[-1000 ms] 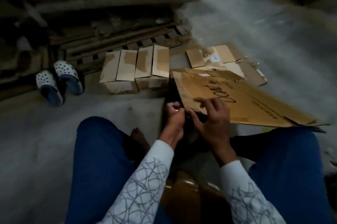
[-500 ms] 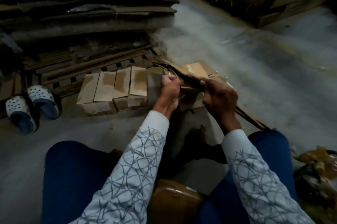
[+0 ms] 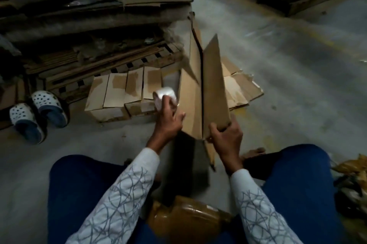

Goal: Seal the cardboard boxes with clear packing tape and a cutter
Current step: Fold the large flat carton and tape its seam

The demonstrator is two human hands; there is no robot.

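- cardboard box (image 3: 210, 89): flattened, held upright at 12 o'clock of the knees, seam gaping; could be tipped sideways if the grip slackens.
- right hand (image 3: 226, 136): fingers clamped on the box's near corner.
- left hand (image 3: 168, 122): fingers curled round tape roll (image 3: 164, 94), 9 o'clock of the box; tape could be laid skewed.

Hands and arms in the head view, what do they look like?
The left hand and right hand are bare, ungloved. The left sleeve and right sleeve are long and white, patterned with thin grey looping lines, ending at the wrists.
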